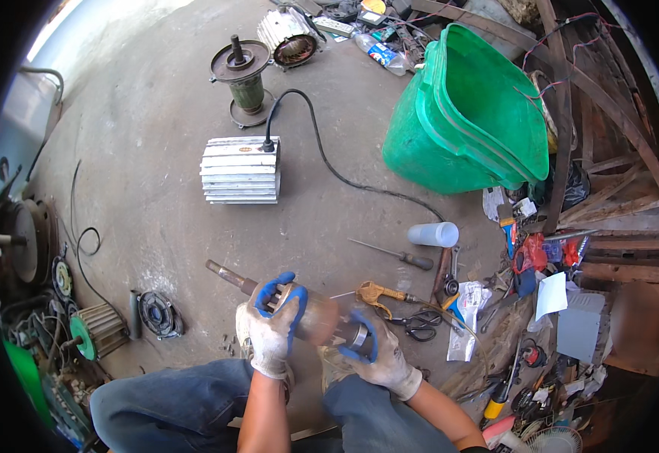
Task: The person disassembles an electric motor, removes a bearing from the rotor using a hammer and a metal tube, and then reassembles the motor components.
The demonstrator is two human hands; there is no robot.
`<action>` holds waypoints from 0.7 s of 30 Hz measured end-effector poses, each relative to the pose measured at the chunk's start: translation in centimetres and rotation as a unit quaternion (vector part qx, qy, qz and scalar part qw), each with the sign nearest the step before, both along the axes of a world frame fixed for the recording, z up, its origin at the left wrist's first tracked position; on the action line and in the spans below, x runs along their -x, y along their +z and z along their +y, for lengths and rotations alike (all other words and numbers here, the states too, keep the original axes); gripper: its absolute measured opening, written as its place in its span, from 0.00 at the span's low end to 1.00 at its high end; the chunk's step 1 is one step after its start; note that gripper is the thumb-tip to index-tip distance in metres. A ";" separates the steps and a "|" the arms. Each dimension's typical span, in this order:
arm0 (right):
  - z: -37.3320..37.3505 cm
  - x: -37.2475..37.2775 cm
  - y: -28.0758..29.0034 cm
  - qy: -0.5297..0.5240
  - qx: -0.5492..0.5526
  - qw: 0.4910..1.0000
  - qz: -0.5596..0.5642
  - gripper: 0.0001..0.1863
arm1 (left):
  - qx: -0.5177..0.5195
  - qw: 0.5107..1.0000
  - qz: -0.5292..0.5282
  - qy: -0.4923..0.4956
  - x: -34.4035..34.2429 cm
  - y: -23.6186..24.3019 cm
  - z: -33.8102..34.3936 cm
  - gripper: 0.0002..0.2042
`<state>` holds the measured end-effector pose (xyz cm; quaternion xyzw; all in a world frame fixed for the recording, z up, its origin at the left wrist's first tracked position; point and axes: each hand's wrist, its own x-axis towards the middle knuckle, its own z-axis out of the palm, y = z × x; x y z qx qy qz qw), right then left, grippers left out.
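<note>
We see a person's two hands in white work gloves with blue palms and fingers, low in the centre of the view, just in front of bent knees in blue jeans [171, 400]. The left hand [273, 332] grips a brown metal cylinder [316, 315] around its left part, and a bare shaft [228, 276] sticks out beyond it toward the upper left. The right hand [381, 349], somewhat blurred, curls around a dark end piece [353, 336] with a shiny rim at the cylinder's right; we cannot tell whether the two are one part.

Just right of the hands, on the grey-brown floor [140, 196], we find a tan pistol-shaped tool [381, 294], black-handled scissors [421, 326], a screwdriver [414, 260] and a translucent blue plastic tube [433, 234] lying on its side.

Straight ahead lies a silver, ribbed motor housing [240, 175]; a black cable [320, 143] rises from its top and loops away to the right. Behind it stands an upright flanged motor part [248, 90], its shaft pointing up, with a second ribbed housing [288, 36] beside it.

To the left of the hands we notice a round dark cover [159, 314], a grey pipe [134, 314] and a finned motor with a green end [97, 332].

Farther right, a large green bucket [427, 143] leans with its mouth tilted toward the right, near a clear plastic bottle [384, 55] and wooden planks [560, 113]
</note>
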<state>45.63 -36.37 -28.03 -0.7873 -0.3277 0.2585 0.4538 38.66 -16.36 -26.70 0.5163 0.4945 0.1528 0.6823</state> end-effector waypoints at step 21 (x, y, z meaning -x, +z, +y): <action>-18.8 -14.9 -10.1 -0.242 0.427 0.865 -0.107 0.40 | -0.599 0.660 -0.105 -0.441 -8.2 -11.6 3.2 0.24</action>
